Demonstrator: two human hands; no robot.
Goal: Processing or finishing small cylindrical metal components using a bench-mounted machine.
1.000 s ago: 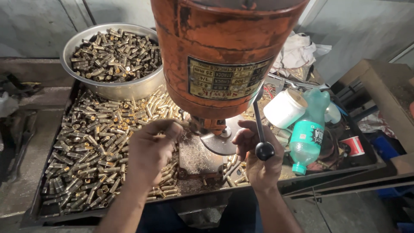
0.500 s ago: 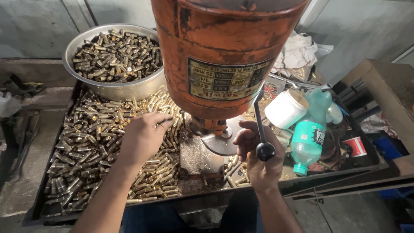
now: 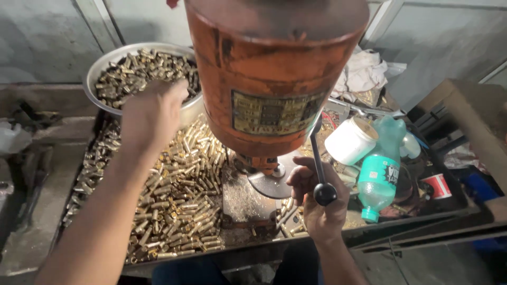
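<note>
My left hand [image 3: 153, 113] reaches over the rim of a steel bowl [image 3: 105, 58] full of small brass tubes. Its back faces me and the fingers curl downward, so what they hold is hidden. My right hand [image 3: 311, 211] is wrapped around the thin lever of an orange drill press [image 3: 274, 79], just above the lever's black knob [image 3: 325, 193]. Under the spindle sit a round metal plate [image 3: 269, 184] and a dusty metal block [image 3: 243, 203]. Several loose brass tubes [image 3: 179, 206] cover the dark tray between my arms.
A white jar [image 3: 351, 140] and a green plastic bottle [image 3: 380, 177] lie to the right of the press. Beyond them are a red cup [image 3: 437, 186] and a crumpled white rag [image 3: 364, 74]. Dark tools lie on the bench at far left [image 3: 26, 158].
My left hand has left the block under the spindle and swung up and left across the tray to the bowl. My right hand has stayed on the lever.
</note>
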